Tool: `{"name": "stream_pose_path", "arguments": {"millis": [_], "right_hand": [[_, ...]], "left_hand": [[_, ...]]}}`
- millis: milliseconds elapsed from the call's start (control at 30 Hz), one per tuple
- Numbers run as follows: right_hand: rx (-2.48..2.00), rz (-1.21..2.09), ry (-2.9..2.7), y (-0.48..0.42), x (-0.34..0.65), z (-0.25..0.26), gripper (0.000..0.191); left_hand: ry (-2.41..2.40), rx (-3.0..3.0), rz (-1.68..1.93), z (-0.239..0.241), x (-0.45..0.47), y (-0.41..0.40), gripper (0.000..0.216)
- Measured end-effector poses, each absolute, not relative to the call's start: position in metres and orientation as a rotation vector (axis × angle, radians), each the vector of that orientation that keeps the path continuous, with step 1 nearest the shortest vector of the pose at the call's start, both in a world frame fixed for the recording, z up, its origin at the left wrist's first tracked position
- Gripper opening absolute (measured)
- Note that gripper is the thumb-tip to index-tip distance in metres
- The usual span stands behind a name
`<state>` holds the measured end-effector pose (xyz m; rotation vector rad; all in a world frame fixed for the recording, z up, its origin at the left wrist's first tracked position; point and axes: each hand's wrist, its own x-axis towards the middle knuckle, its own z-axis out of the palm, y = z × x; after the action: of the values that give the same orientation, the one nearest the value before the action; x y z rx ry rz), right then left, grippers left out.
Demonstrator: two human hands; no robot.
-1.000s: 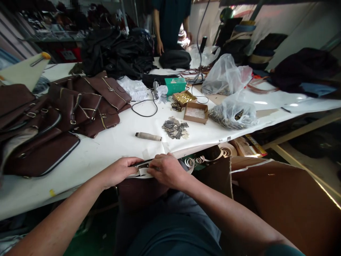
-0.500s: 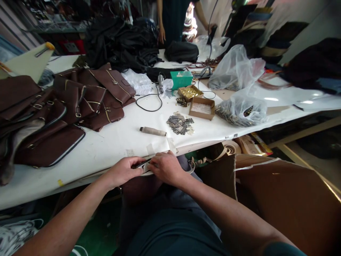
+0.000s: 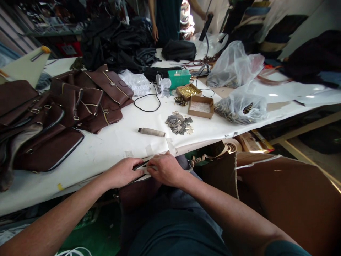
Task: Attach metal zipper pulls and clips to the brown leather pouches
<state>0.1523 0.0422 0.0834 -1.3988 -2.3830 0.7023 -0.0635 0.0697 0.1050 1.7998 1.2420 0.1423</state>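
Observation:
A dark brown leather bag (image 3: pixel 138 195) hangs in my lap below the table's front edge. On its upper rim, my left hand (image 3: pixel 124 173) is closed with thumb and fingers pinching the dark edge. My right hand (image 3: pixel 166 170) is closed just beside it, fingertips on a white strip (image 3: pixel 145 170) that runs along the rim. The part under the right fingers is hidden. Beyond the hands lies a wrapped, stick-like tool (image 3: pixel 151 132), next to a loose pile of small flat metal plates (image 3: pixel 179 123).
Brown leather bags (image 3: pixel 98 96) are heaped on the left of the white table (image 3: pixel 119 140). Small open boxes (image 3: pixel 201 107) and clear plastic bags (image 3: pixel 241 106) stand to the right. A large cardboard box (image 3: pixel 282 192) is by my right arm. Across the table stands another person (image 3: pixel 167 25).
My hands stay at the bag's rim, the right fingers shifted slightly on the white strip. The view has moved a little. Across the table, the other person's hand has raised a black object.

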Motion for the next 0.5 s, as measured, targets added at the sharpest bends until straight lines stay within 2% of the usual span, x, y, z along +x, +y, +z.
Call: {"name": "stream_pose_path", "arguments": {"millis": [300, 500], "right_hand": [[-1.43, 0.646, -2.448, 0.043, 0.154, 0.086, 0.016], [-1.298, 0.609, -2.514, 0.038, 0.157, 0.088, 0.018]], "left_hand": [[1.337, 1.832, 0.12, 0.107, -0.056, 0.062, 0.032], [1.397, 2.122, -0.203, 0.113, -0.049, 0.058, 0.031]]}}
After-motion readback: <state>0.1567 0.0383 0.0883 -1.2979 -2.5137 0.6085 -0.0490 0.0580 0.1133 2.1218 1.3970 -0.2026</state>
